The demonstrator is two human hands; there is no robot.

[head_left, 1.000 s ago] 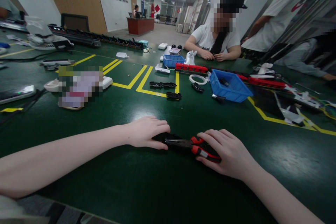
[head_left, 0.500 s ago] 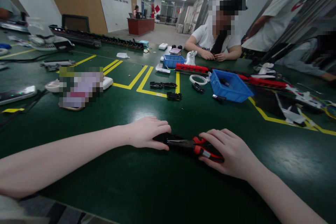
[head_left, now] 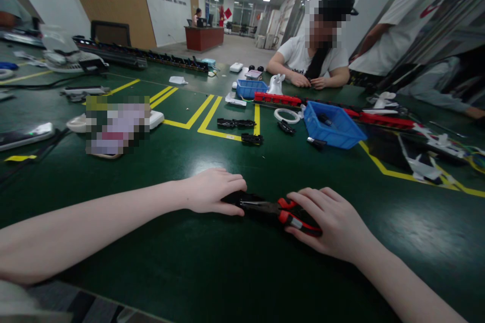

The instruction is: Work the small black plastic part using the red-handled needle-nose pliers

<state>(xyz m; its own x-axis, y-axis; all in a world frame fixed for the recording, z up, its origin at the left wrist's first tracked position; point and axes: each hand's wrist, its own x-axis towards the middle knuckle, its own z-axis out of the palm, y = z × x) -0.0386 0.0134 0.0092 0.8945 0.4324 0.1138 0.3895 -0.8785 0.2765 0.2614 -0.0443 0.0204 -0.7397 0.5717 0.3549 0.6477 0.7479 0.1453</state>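
Two hands of mine, one left hand [head_left: 215,191] and one right hand [head_left: 337,222], share one pair of pliers [head_left: 265,206] and one dark piece [head_left: 233,198] at twelve o'clock. Beyond them, from twelve to one, I count at least four loose black parts [head_left: 252,139] — the leftmost may be two end to end, I can't tell. I see two blue bins [head_left: 333,133], one at twelve and one at one o'clock, plus one white ring [head_left: 278,117] between twelve and one. One phone [head_left: 121,128] lies at eleven — and one capped co-worker [head_left: 329,60] sits at one.
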